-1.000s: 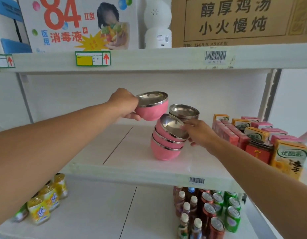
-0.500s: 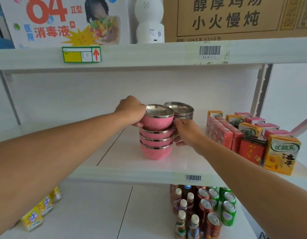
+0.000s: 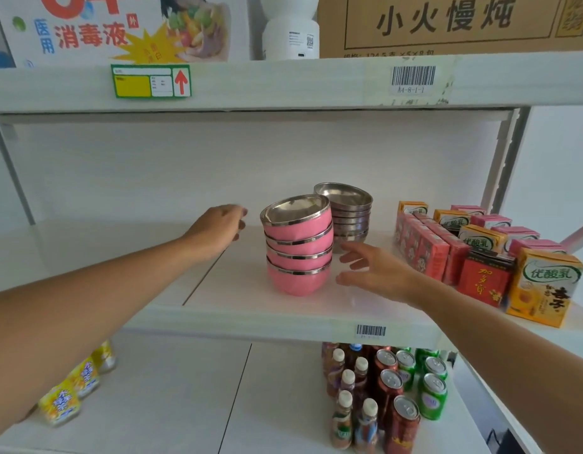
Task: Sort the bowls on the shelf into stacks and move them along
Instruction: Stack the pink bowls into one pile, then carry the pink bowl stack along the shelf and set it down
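A stack of several pink bowls (image 3: pixel 298 253) with steel rims and insides stands on the middle white shelf (image 3: pixel 237 317). Behind it to the right is a stack of plain steel bowls (image 3: pixel 347 211). My left hand (image 3: pixel 218 229) hovers just left of the pink stack, fingers loosely curled, holding nothing. To the right of that stack's base my right hand (image 3: pixel 373 268) spreads its fingers, not touching the bowls. Both hands are empty.
Rows of drink cartons (image 3: pixel 480 253) fill the right of the same shelf. Bottles and cans (image 3: pixel 385 394) stand on the lower shelf, yellow bottles (image 3: pixel 74 385) at its left. Boxes and a white bottle (image 3: pixel 291 31) sit on the top shelf.
My left hand set the top pink bowl on the stack, let go and drew back left. My right hand released the stack's side and opened.
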Available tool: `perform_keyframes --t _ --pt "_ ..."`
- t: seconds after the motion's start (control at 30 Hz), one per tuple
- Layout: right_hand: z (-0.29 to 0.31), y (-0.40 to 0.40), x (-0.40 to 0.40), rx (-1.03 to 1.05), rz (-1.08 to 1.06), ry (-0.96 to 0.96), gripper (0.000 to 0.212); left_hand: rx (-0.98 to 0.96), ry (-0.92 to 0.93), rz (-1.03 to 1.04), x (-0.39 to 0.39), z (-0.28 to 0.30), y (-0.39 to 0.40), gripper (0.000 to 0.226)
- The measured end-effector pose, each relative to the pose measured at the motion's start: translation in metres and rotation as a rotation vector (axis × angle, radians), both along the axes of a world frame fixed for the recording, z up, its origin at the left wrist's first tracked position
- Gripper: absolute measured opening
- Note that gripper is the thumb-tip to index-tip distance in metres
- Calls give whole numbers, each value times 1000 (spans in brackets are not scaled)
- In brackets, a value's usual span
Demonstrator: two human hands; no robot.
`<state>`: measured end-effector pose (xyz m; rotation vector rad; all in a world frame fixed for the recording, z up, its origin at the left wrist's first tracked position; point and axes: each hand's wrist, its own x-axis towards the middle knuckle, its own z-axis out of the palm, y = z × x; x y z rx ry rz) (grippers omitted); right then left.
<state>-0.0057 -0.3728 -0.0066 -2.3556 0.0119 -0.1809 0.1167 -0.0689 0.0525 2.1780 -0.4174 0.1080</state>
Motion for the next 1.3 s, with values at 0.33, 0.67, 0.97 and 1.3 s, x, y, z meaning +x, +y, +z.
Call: perform_keyframes --t 0.33,0.67,0.97,1.3 --pt "-17 12 23 -288 172 -138 96 591 -150 -355 3 -63 18 106" --pt "-21 8 35 -214 244 -222 72 398 -135 -309 -2 -80 -6 61" --pt "-10 54 60 -262 307 -235 89 298 -135 -177 -9 -68 48 53" --pt "-5 211 89 -174 547 -226 70 284 -105 44 -51 -60 208 61"
